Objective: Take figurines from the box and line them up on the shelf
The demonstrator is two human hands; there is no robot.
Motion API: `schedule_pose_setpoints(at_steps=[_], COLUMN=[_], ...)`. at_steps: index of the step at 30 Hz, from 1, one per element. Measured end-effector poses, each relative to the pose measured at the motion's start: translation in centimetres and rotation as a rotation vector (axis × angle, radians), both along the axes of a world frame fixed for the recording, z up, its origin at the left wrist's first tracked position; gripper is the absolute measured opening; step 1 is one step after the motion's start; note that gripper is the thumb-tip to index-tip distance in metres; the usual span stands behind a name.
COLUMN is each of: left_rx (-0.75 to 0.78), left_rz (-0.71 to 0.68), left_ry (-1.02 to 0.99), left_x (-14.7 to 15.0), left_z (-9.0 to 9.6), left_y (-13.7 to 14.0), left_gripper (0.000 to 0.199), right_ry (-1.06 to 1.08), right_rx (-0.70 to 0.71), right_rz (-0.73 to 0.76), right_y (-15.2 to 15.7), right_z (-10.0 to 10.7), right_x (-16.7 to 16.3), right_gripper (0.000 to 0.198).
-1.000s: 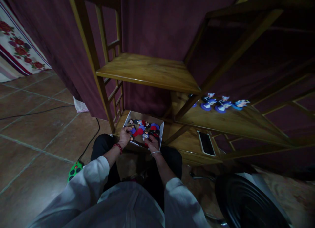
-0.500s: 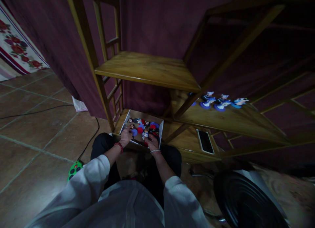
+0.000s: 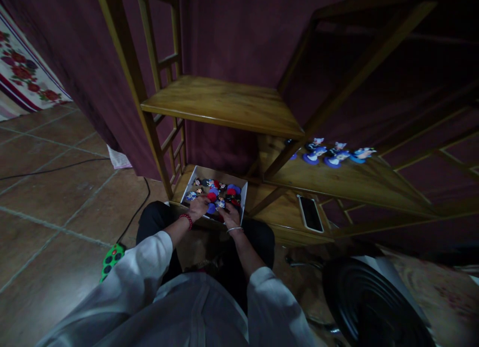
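A shallow white box (image 3: 244, 201) holds several small cartoon figurines (image 3: 209, 182) on round red and blue bases. My left hand (image 3: 198, 206), with a red bead bracelet, reaches over the box's near side. Its fingers are closed at a blue round base (image 3: 211, 208) close to the middle. From the right, my right hand (image 3: 230, 216) grips a blue-and-white figurine (image 3: 220, 203) between thumb and fingers. Both hands are close together, and whether that base belongs to this figurine is hard to tell. At the box's left side lies another blue-and-white figurine (image 3: 191, 195).
The box sits on the low board of a wooden shelf unit (image 3: 220, 105). More figurines (image 3: 337, 157) stand on the shelf at right, above a phone (image 3: 310, 213). A black round stool (image 3: 370, 302) is at lower right; a green object (image 3: 113, 259) lies on the floor.
My left hand has moved right, from the box's left side towards my right hand. A blue-and-white figurine now shows where it was. My right hand has barely moved.
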State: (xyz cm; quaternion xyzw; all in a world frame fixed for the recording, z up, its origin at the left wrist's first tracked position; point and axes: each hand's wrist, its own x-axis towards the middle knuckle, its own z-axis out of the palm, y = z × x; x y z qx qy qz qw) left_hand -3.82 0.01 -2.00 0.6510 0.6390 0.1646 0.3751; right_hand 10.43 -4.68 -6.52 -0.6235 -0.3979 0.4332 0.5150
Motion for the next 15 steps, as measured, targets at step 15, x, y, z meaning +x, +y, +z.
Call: schedule_pose_setpoints(at_steps=[15], left_rx=[-0.143], left_rz=[0.169], left_ry=[-0.600], left_x=[0.5], left_z=[0.1], left_y=[-1.2], left_gripper=[0.023], right_ry=[0.308], right_rx=[-0.037], right_rz=[-0.114], right_y=[0.1], right_z=[0.6], right_x=[0.0], right_gripper=[0.038])
